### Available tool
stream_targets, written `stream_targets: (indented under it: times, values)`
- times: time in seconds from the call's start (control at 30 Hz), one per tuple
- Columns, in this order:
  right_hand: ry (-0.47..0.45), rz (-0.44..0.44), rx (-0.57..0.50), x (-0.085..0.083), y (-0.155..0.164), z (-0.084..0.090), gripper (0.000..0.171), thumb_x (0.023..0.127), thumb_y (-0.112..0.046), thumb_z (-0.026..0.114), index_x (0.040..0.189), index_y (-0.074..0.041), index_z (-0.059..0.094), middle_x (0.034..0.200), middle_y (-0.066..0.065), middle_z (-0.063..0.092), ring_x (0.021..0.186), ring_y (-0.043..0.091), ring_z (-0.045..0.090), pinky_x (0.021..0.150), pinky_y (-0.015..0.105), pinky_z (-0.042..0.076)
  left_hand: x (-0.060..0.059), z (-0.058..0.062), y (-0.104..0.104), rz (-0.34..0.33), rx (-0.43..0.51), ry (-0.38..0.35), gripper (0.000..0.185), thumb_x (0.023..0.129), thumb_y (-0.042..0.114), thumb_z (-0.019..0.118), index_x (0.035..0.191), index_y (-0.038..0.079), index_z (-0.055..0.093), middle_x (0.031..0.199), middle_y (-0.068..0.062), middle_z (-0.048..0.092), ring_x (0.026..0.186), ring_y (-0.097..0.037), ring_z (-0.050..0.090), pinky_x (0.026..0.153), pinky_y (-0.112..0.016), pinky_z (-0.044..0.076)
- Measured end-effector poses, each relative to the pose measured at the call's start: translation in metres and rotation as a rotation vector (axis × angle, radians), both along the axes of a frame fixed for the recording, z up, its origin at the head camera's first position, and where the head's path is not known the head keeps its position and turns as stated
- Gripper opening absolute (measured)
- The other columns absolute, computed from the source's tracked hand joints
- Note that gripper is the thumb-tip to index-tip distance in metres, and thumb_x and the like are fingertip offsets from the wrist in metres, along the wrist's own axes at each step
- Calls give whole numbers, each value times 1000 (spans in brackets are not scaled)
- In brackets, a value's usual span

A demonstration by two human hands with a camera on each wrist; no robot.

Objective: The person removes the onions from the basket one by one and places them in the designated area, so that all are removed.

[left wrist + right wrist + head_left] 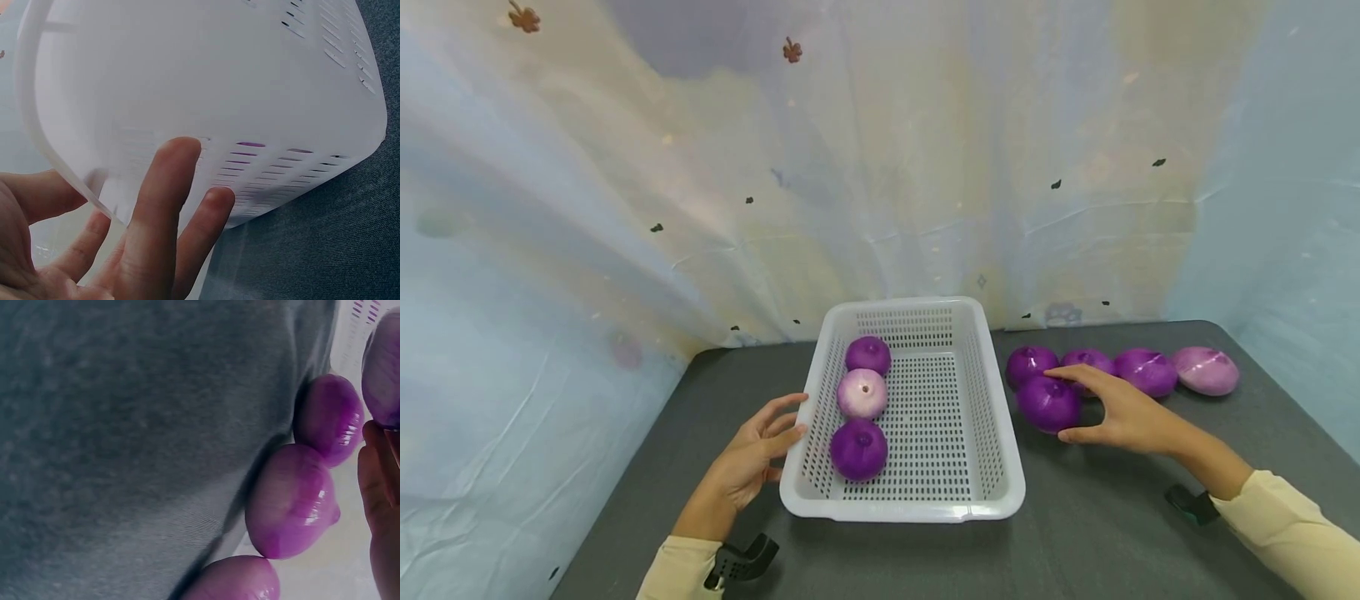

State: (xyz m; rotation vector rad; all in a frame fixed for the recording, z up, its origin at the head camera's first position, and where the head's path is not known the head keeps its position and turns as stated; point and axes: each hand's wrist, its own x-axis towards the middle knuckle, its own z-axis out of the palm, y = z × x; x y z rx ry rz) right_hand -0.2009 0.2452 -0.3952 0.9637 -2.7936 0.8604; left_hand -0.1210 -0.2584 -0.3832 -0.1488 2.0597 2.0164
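My left hand [743, 460] grips the left rim of a white perforated plastic basket [1000, 450]. In the left wrist view, fingers [169, 181] lie against the basket's outer wall. Three onions stand in a column along the basket's left side: a purple one [868, 356], a pale one [862, 393] and another purple one [859, 450]. To the right of the basket, my right hand [1131, 414] holds a shiny purple onion [1047, 405] between thumb and fingers. The right wrist view shows the held onion [382, 372] apart from the others, partly cut off by the frame.
Behind the held onion, several more line the back of the dark grey table [1097, 508]: purple onions [1032, 365], [1146, 372] and a paler onion [1206, 371]. A patterned curtain [880, 167] hangs behind the table and along its sides.
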Motion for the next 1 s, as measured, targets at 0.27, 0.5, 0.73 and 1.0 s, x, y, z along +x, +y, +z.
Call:
stream_targets:
  times: [0.27,0.5,0.73,1.0]
  values:
    - [50,13,67,-2,0,-10,82,74,-44,87,141,-16,52,138,-1,57,128,22,51,100,49,47,-1,1,0,1,-1,3,60,97,19,66,150,21,37,143,-12,51,108,-23,68,77,-50,60]
    - [56,18,89,-6,2,-18,83,72,-46,88,141,-14,53,138,-2,58,130,21,50,103,40,45,-1,1,0,1,1,3,60,97,19,66,150,21,38,145,-13,50,108,-24,68,77,-53,59]
    - [93,23,102,-8,3,-23,82,71,-46,88,139,-14,54,136,0,60,127,21,53,102,36,45,0,0,0,9,-7,0,60,96,19,67,149,22,38,145,-14,49,108,-25,68,77,-53,59]
    - [114,40,85,-6,4,-21,81,72,-45,88,138,-12,55,134,2,61,125,26,55,103,21,41,0,1,1,6,-5,-6,62,95,20,68,150,21,38,146,-14,49,109,-25,68,78,-53,59]
